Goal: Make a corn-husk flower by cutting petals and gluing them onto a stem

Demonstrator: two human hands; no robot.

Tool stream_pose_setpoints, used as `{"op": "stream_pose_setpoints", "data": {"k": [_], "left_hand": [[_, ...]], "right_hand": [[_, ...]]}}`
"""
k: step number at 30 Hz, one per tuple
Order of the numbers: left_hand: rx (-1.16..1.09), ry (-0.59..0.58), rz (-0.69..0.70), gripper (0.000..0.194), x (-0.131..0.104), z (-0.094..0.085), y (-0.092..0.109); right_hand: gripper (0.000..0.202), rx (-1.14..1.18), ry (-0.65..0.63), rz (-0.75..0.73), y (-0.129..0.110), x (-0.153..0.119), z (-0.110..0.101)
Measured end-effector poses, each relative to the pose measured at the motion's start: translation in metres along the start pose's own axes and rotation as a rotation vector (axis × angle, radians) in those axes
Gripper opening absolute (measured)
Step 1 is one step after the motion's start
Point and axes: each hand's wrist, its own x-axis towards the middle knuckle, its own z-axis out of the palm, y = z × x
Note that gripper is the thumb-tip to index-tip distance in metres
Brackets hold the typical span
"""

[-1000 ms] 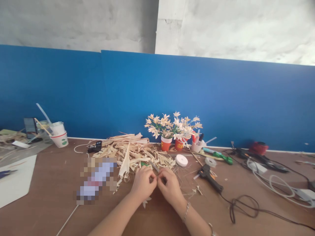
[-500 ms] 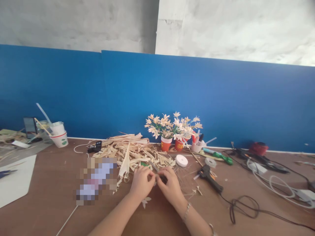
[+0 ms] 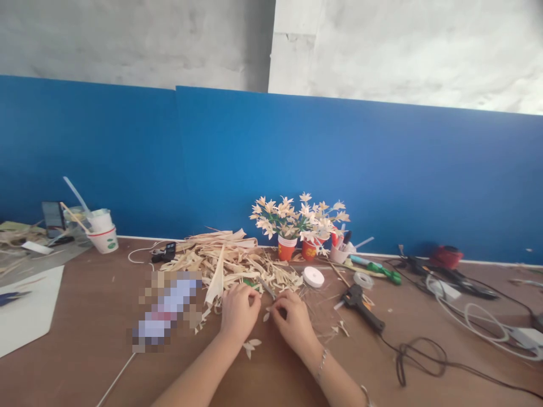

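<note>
My left hand (image 3: pixel 241 311) is closed in a pinch above the table, its fingertips near the pale husk strips; whatever they hold is too small to make out. A short gap to the right, my right hand (image 3: pixel 293 317) curls with thumb and forefinger together, and its contents are hidden. A metal blade (image 3: pixel 266 287) shows just beyond its fingers; I cannot tell whether the hand holds it. Small pale petals (image 3: pixel 266 317) show in the gap, by the right fingertips. More cut petals (image 3: pixel 251 345) lie below the left wrist.
A heap of husk strips (image 3: pixel 229 254) spreads behind my hands. Flowers in red paper cups (image 3: pixel 287 249) stand at the back. On the right are a white tape roll (image 3: pixel 313 277), a glue gun (image 3: pixel 362 308) and cables (image 3: pixel 424 356). A pixelated object (image 3: pixel 167 308) lies left.
My hands have moved apart. The left hand has shifted left and the right slightly right, uncovering the small petals between them. The blade stays in place.
</note>
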Motion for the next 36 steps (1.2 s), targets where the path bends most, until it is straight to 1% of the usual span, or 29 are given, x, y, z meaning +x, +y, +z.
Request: {"op": "stream_pose_setpoints", "data": {"k": [2,5,8,11,13,15,21,23,26,29,32,36], "left_hand": [[-0.013,0.027,-0.016,0.015,0.003,-0.001,-0.004],[-0.045,0.053,-0.020,0.015,0.006,-0.001,-0.008],[-0.081,0.065,-0.005,0.016,0.006,0.000,-0.010],[-0.099,0.076,0.001,0.016,0.006,0.000,-0.010],[-0.106,0.084,0.001,0.016,0.006,0.000,-0.011],[-0.110,0.087,0.006,0.016,0.006,0.001,-0.012],[-0.174,0.067,0.069,0.018,0.006,0.003,-0.013],[-0.226,0.056,0.094,0.019,0.006,0.004,-0.012],[-0.327,0.011,0.148,0.017,0.005,0.003,-0.011],[-0.402,-0.071,0.227,0.027,0.004,0.000,-0.009],[-0.419,-0.140,0.312,0.033,0.001,-0.005,-0.006],[-0.403,-0.185,0.359,0.024,0.001,-0.010,-0.002]], "right_hand": [[0.015,-0.061,-0.080,-0.010,-0.001,-0.002,-0.001],[0.020,-0.116,-0.123,-0.035,-0.008,-0.004,-0.004],[0.018,-0.040,-0.196,-0.119,-0.019,-0.006,-0.009],[0.012,0.053,-0.345,-0.211,-0.028,-0.010,-0.013],[0.010,0.054,-0.404,-0.224,-0.030,-0.012,-0.013],[0.009,0.035,-0.422,-0.218,-0.030,-0.013,-0.010],[0.013,0.027,-0.394,-0.217,-0.028,-0.014,-0.002],[0.015,0.048,-0.357,-0.208,-0.026,-0.013,-0.001],[0.015,0.124,-0.246,-0.141,-0.020,-0.009,-0.004],[0.013,0.241,-0.166,-0.044,-0.011,-0.002,-0.009],[0.013,0.359,-0.160,0.013,-0.002,0.003,-0.014],[0.016,0.440,-0.167,0.073,0.007,0.005,-0.015]]}}
